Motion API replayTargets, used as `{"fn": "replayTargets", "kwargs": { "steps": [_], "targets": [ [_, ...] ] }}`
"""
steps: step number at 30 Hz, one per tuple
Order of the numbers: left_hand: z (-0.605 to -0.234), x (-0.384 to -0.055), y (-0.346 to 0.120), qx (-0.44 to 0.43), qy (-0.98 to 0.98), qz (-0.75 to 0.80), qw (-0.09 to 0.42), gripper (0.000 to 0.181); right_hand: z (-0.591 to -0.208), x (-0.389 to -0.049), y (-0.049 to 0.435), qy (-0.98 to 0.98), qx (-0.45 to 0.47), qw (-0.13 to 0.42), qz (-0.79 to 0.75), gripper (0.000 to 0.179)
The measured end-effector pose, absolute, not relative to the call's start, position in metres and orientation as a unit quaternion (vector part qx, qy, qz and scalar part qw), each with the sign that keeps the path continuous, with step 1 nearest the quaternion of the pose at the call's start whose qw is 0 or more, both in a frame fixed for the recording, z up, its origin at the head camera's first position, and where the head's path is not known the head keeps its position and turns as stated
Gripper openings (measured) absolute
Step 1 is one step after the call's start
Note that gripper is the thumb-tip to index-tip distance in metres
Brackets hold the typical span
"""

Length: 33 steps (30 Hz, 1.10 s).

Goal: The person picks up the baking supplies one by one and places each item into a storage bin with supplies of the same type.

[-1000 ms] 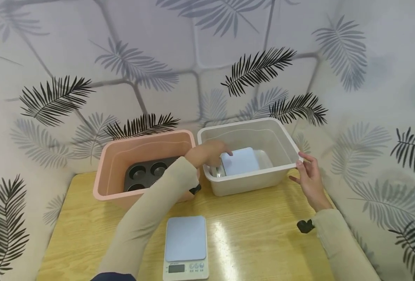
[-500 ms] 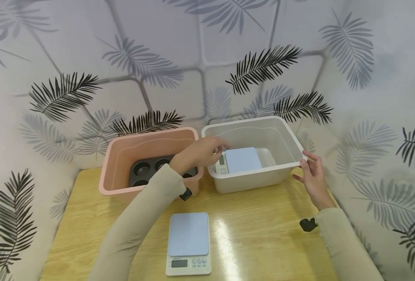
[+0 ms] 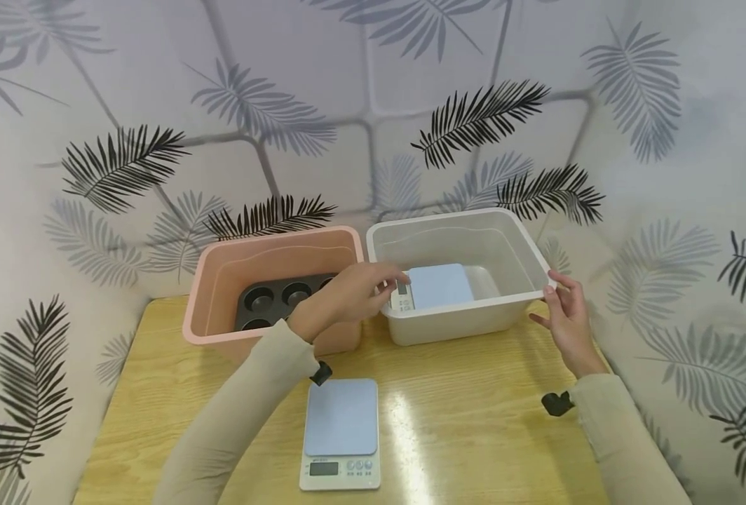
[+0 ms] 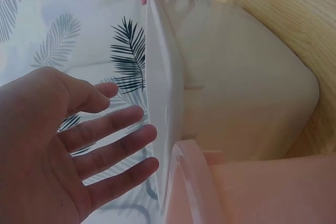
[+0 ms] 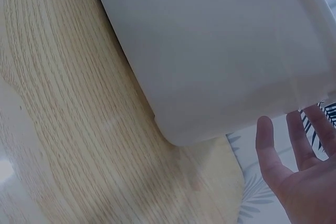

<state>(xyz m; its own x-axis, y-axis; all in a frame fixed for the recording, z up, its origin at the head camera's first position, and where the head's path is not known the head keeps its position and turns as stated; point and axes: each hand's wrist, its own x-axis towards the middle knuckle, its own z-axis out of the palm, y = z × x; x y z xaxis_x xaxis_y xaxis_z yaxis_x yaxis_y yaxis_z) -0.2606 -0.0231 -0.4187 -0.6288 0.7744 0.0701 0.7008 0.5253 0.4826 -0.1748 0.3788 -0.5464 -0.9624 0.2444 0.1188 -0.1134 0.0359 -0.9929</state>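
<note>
My left hand (image 3: 354, 291) hovers over the near-left rim of a pale grey plastic bin (image 3: 458, 326). Its fingers are loosely extended with nothing in them, as the left wrist view (image 4: 94, 145) also shows. Inside that bin lies a digital kitchen scale (image 3: 439, 286) with a light blue platform, its display end toward the left wall. My right hand (image 3: 568, 326) holds the bin's right front corner by the rim, thumb and fingers at the edge. A second kitchen scale (image 3: 341, 421) lies flat on the table, display toward me.
A pink plastic bin (image 3: 221, 261) stands directly left of the grey one, holding a dark muffin tin (image 3: 278, 298) partly hidden by my left arm. Both bins stand on the wooden table (image 3: 461, 414) near a leaf-patterned wall covering (image 3: 322, 161).
My left hand has drawn back to the left, out of the grey bin, uncovering the display end of the scale inside. My right hand stays at the bin's corner.
</note>
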Motion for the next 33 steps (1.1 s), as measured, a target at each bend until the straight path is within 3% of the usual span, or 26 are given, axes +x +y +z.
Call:
{"fn": "replayTargets", "kwargs": {
  "steps": [9, 22, 27, 33],
  "targets": [
    [-0.413, -0.231, -0.029, 0.418, 0.849, 0.303, 0.111, 0.035, -0.546, -0.173, 0.382, -0.713, -0.047, 0.126, 0.688, 0.05],
    [-0.427, -0.211, -0.044, 0.417, 0.831, 0.362, 0.066, 0.03, -0.545, -0.173, 0.387, -0.712, -0.052, 0.115, 0.691, 0.052],
    [-0.441, -0.191, -0.06, 0.381, 0.83, 0.4, 0.08, 0.028, -0.547, -0.173, 0.384, -0.715, -0.049, 0.11, 0.688, 0.051],
    [-0.453, -0.174, -0.076, 0.325, 0.831, 0.45, 0.036, 0.027, -0.546, -0.173, 0.383, -0.718, -0.04, 0.111, 0.686, 0.052]
  ]
}}
